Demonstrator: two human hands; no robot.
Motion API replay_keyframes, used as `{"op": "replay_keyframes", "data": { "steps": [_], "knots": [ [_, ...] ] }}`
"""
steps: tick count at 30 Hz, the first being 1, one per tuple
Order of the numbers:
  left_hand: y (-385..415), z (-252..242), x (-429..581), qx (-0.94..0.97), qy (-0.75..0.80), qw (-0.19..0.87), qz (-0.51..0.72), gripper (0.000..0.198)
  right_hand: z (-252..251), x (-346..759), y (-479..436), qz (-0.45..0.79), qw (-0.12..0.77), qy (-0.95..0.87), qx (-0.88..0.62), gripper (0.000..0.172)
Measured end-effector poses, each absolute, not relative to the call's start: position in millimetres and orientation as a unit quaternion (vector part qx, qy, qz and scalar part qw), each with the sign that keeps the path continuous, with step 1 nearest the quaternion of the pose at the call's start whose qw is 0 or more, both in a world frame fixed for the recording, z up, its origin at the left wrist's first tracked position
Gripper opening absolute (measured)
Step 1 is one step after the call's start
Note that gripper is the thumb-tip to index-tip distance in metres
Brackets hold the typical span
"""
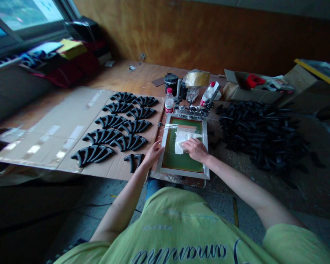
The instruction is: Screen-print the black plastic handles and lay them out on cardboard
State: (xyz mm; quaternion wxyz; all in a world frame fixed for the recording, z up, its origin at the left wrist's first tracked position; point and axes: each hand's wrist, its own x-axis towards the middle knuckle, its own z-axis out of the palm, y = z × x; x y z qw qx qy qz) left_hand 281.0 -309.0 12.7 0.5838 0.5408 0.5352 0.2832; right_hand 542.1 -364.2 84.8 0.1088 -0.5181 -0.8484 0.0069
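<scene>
A metal-framed printing screen [206,146] with green mesh lies flat in front of me. My right hand [195,149] presses a crumpled white cloth [183,139] onto the mesh near its middle. My left hand [153,153] rests on the frame's left edge and steadies it, fingers curled over the rim. Just left of that hand a single black curved plastic part [134,160] lies on the cardboard sheet [60,124].
Rows of black curved parts [118,126] are laid out on the cardboard. A large heap of the same parts [261,134] lies to the right. Behind the screen stand two small bottles [169,101], a black tin [171,82] and an open cardboard box [253,91].
</scene>
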Motion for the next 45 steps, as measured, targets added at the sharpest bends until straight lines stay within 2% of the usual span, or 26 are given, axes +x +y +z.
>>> {"op": "replay_keyframes", "data": {
  "steps": [2,4,6,7,11,13,16,18,23,28,30,32,34,36,39,42,45],
  "knots": [
    [-309,12,282,0.540,0.531,0.588,0.284,0.073,76,541,-375,0.007,0.120,-0.864,-0.489,0.025],
    [-309,14,282,0.539,0.530,0.592,0.280,0.073,76,543,-379,0.025,0.130,-0.870,-0.474,0.019],
    [-309,20,282,0.536,0.530,0.598,0.272,0.074,84,545,-368,0.042,0.149,-0.853,-0.498,0.010],
    [-309,25,282,0.534,0.530,0.602,0.266,0.074,91,545,-358,0.046,0.164,-0.836,-0.522,0.012],
    [-310,54,280,0.519,0.521,0.623,0.266,0.079,118,550,-303,0.052,0.224,-0.751,-0.619,0.050],
    [-309,71,280,0.512,0.505,0.632,0.289,0.075,129,568,-284,0.049,0.260,-0.716,-0.646,0.060],
    [-303,97,284,0.507,0.476,0.627,0.352,0.053,135,616,-278,0.035,0.334,-0.635,-0.695,0.047],
    [-294,115,292,0.504,0.448,0.614,0.410,0.048,128,648,-289,0.035,0.354,-0.573,-0.738,0.036],
    [-260,165,322,0.499,0.383,0.581,0.516,0.056,72,643,-337,0.105,0.296,-0.595,-0.740,0.027],
    [-236,199,344,0.509,0.375,0.562,0.533,0.057,26,575,-363,0.073,0.143,-0.705,-0.690,0.019],
    [-242,191,346,0.493,0.394,0.547,0.550,0.058,24,563,-363,0.070,0.107,-0.694,-0.708,0.013],
    [-265,170,345,0.485,0.432,0.559,0.515,0.061,30,556,-362,0.089,0.116,-0.666,-0.732,0.010],
    [-300,140,343,0.495,0.471,0.618,0.390,0.065,38,547,-365,0.096,0.173,-0.638,-0.745,0.011],
    [-340,112,345,0.496,0.477,0.695,0.209,0.068,47,530,-372,0.087,0.246,-0.637,-0.725,0.013],
    [-378,89,348,0.418,0.484,0.732,0.234,0.063,58,503,-385,0.100,0.300,-0.718,-0.620,0.012],
    [-373,83,332,0.363,0.517,0.713,0.304,0.053,61,514,-385,0.110,0.289,-0.786,-0.536,0.014],
    [-348,69,276,0.374,0.602,0.621,0.334,0.048,46,583,-371,0.054,0.247,-0.742,-0.621,0.018]
  ]
}}
